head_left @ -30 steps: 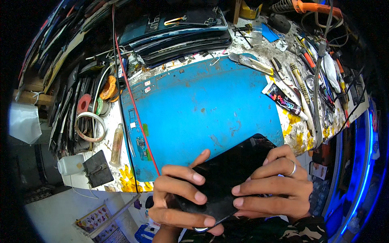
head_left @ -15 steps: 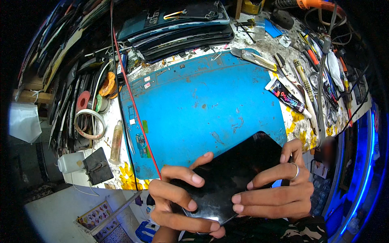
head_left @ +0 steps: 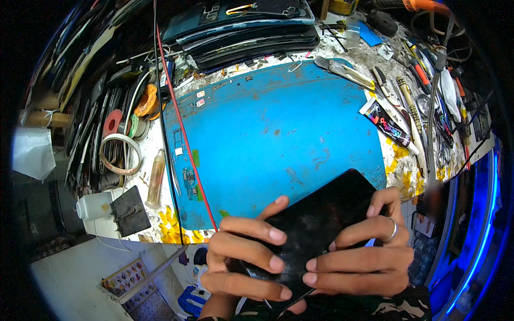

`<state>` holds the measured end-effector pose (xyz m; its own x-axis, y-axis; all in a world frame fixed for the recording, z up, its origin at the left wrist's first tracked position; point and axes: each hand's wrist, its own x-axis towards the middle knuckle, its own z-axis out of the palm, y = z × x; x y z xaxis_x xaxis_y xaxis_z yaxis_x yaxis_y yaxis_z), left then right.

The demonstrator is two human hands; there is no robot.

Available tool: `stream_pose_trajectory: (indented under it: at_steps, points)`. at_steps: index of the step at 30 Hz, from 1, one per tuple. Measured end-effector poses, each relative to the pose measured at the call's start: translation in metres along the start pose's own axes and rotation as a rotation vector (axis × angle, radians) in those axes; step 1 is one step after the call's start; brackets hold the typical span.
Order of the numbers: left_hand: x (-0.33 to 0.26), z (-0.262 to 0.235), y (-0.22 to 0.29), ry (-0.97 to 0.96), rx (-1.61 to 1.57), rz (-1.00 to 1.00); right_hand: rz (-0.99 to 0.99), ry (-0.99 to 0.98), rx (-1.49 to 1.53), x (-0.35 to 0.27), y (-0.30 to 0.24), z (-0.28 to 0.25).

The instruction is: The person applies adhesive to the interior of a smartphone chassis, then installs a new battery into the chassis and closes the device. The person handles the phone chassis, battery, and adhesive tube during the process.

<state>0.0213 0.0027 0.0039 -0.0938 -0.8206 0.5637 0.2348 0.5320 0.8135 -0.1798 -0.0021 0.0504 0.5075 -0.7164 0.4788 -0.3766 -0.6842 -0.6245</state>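
Note:
Both my hands hold a dark, glossy smartphone tilted above the near edge of a blue work mat. My left hand wraps round the phone's left edge, with its fingertips resting on the black face. From the other side my right hand, with a ring on one finger, grips the right edge, and several fingertips press on the face. The underside of the phone is hidden. Faint smudges and reflections show on its surface.
A stack of dark panels lies behind the mat. Red cable runs across its left side, near a small circuit board. To the right are a black glue tube and several hand tools. A tape roll stands left.
The view has shifted slightly, so the bench appears a little further right. My left hand has moved slightly right along with its grip, and the phone's tilt differs a little.

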Motion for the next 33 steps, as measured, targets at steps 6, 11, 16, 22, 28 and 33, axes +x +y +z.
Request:
stream_pose_trajectory:
  at_steps: [6,11,16,22,28,33]
  points:
    - [-0.005,0.009,-0.009,0.104,-0.051,0.098,-0.053,0.053,-0.012,-0.002,0.002,0.004]
    - [-0.005,0.007,-0.011,0.094,-0.032,0.123,-0.084,0.094,-0.017,-0.004,0.005,0.009]
    - [-0.004,0.003,-0.008,0.04,-0.002,0.116,-0.028,0.042,-0.003,-0.005,0.001,0.006]
    - [-0.003,0.001,-0.015,0.086,-0.056,0.106,0.05,0.141,-0.045,-0.01,0.006,0.001]
    - [-0.008,0.0,-0.02,0.134,-0.102,0.104,0.086,0.143,0.038,-0.017,0.024,0.001]
    - [-0.009,-0.008,-0.024,-0.025,-0.222,0.106,0.1,0.127,0.088,-0.018,0.026,0.005]
